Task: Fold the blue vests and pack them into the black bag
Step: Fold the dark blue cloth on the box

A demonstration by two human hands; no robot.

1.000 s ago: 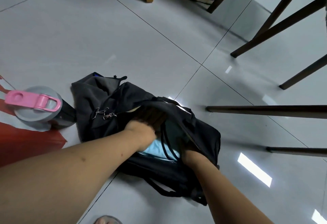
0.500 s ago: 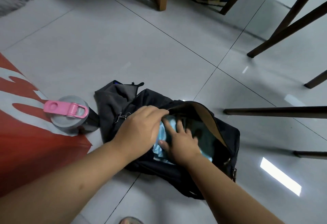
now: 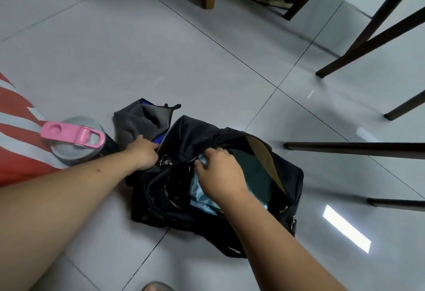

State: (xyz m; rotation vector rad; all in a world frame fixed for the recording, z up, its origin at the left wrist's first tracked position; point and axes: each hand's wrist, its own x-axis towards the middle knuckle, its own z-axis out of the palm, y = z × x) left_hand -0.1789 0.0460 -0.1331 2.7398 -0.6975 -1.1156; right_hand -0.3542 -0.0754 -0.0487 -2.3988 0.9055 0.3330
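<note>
The black bag (image 3: 184, 134) lies on its side on the floor, near the middle of the scene, soft and slumped, its main opening gaping toward the right with a tan lining showing on the raised flap. Inside the opening sit the blue vests (image 3: 202, 198), light blue and shiny, folded flat, with a darker teal layer lying just to their right.

Both forearms bare, no sleeves, no gloves.

Indoor room, tiled floor (image 3: 161, 49), chair legs (image 3: 368, 44)
</note>
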